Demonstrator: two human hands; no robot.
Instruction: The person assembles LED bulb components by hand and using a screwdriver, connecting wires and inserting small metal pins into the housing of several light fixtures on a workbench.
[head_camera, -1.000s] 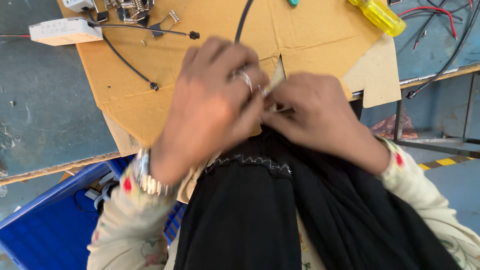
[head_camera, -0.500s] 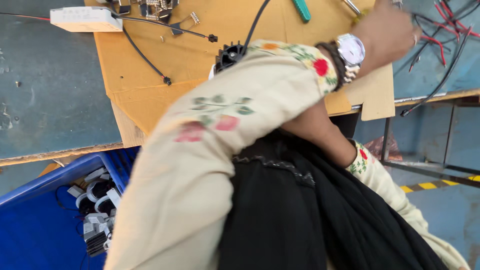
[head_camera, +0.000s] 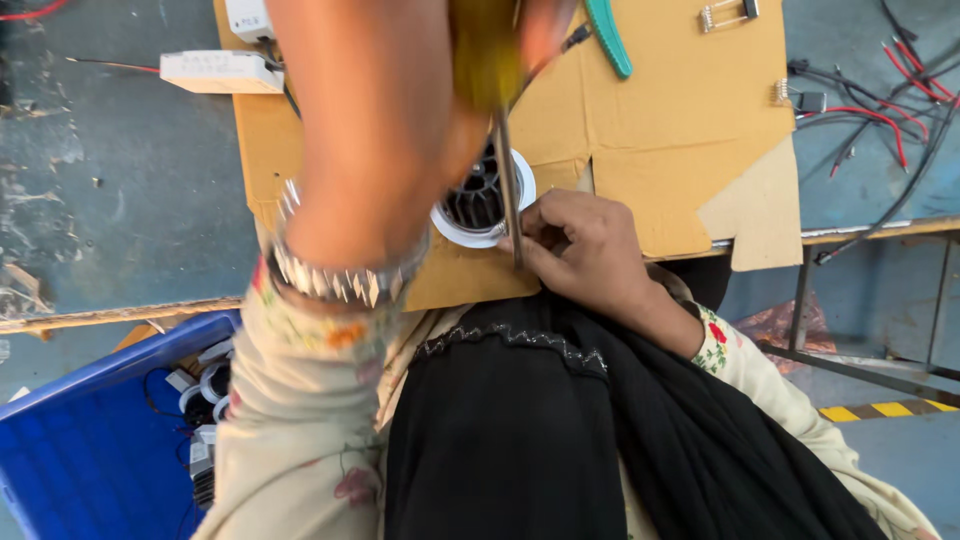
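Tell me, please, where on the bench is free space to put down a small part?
Bare cardboard lies between the green tool and the right hand. Bare bench lies below the white box. The wires at right are crowded.

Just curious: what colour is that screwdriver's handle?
Yellow; the screwdriver handle shows, blurred, in the head view.

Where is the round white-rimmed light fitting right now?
In the head view, the white-rimmed fitting sits centre-frame on the cardboard sheet, partly behind the left hand with its screwdriver, just left of the right hand.
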